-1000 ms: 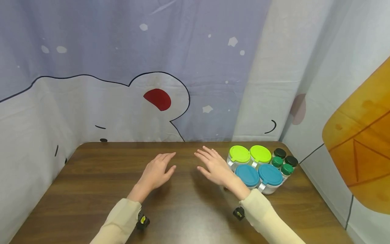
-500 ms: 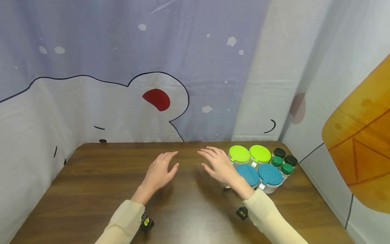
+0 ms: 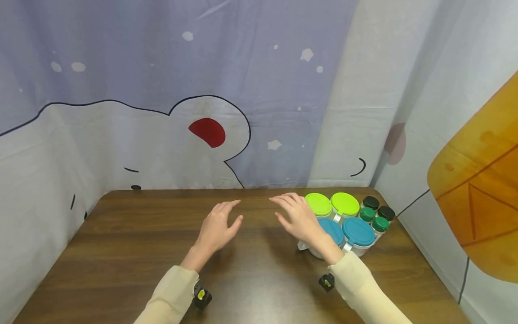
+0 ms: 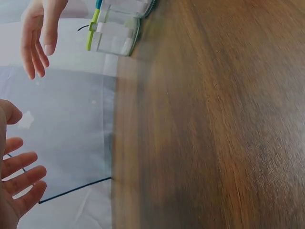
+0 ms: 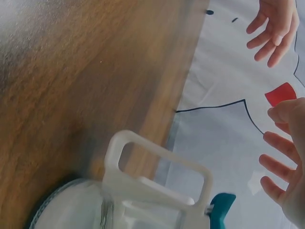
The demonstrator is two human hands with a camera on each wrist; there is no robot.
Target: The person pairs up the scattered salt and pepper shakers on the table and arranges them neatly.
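Observation:
Both hands hover over the brown table with nothing in them. My left hand (image 3: 216, 227) is left of centre, fingers spread and relaxed. My right hand (image 3: 299, 216) reaches over from the right, fingers straight, its edge overlapping the nearest jars in the head view. Beside it stand two jars with blue lids (image 3: 358, 231) and, behind them, two with lime green lids (image 3: 345, 204). In the right wrist view a clear jar with a white handle (image 5: 157, 167) and a teal lid edge (image 5: 221, 210) sits below the hand, apart from the fingers.
Small bottles with green caps (image 3: 381, 224) and black caps (image 3: 386, 213) stand right of the jars, near the table's right edge. A printed curtain (image 3: 275, 90) hangs right behind the wooden table (image 3: 133, 243) and along its sides.
Both hands have drifted slightly to the right, and the right hand now covers more of the left-hand jars. The jars and bottles have stayed in place.

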